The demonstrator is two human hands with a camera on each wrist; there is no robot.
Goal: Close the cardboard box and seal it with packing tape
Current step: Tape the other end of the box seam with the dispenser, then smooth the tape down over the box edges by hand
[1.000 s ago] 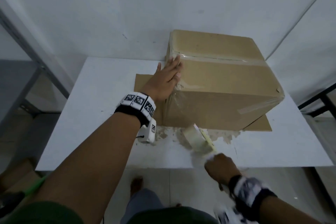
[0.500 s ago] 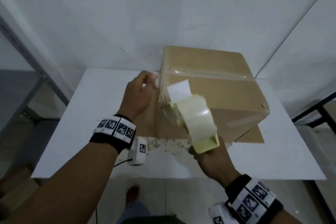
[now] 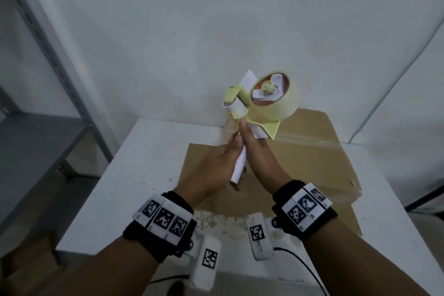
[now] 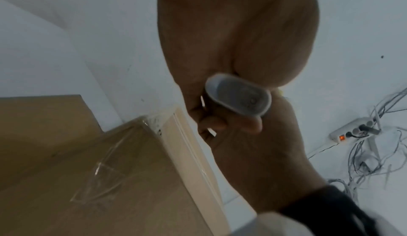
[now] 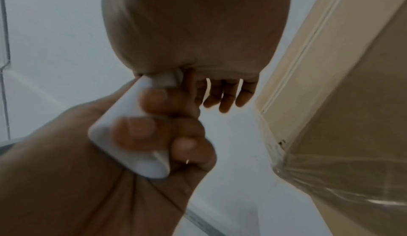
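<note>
Both hands (image 3: 236, 163) grip tape dispenser (image 3: 264, 103) above box (image 3: 312, 163).

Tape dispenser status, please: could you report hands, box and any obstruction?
Left hand and right hand both grip the tape dispenser handle, raised above the cardboard box. Box closed, tape across top. Nothing in the way.

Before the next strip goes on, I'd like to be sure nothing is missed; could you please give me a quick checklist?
1. Box flaps shut: ok, the top lies flat.
2. Seam covered: ok, tape runs along it and over the edge.
3. Tape smooth: not ok, it is wrinkled at a corner.
4. Firm hold: ok, left hand and right hand both grip the tape dispenser by its handle.
5. Dispenser clear of the box: ok, raised above it.
6. Loose tape end ready: cannot tell.
</note>
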